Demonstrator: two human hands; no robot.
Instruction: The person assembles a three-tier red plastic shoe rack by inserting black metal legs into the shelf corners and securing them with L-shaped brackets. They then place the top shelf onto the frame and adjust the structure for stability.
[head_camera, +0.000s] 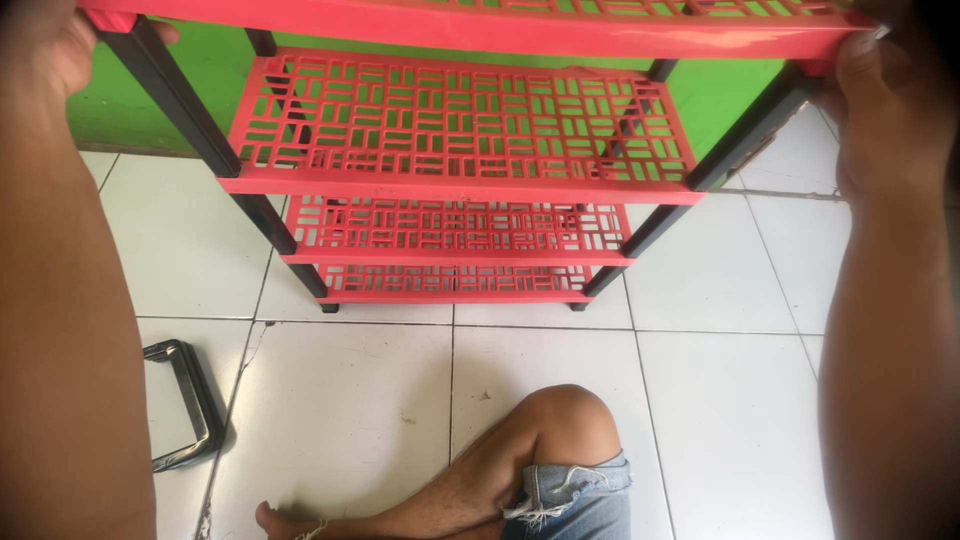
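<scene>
left hand (55, 45): up in the top left corner, wrapped round the left end of the top shelf (480, 30), right where the corner sits on a black post (175, 100). Mostly cropped by the frame edge, so finger spread hard to tell, but looks clamped on the corner

right hand (885, 110): top right, fingers curled over the right end of that same shelf, palm pressed against the side by the other front post (745, 140). Gripping, not loose

top shelf: red plastic, only the front lip and a sliver of lattice in view, running straight across the top of the frame between both hands

rack overall: red shelf rack (460, 180) with four tiers, black posts at the corners, standing on the white tile floor (350, 400) just in front of a green wall (210, 70). Seen from above, so the lower tiers shrink towards the bottom

second shelf (460, 125): full lattice pattern on show, nothing sitting on it

lower shelves (455, 230): same red lattice, also bare

black handle thing (185, 400): black looped frame piece lying flat on the tiles, lower left, well apart from the rack and not touched by either hand

leg (520, 470): bare knee bent up at the bottom centre, frayed denim shorts (580, 495), resting on the floor near the rack's base

forearms: both reaching up along the frame sides
</scene>
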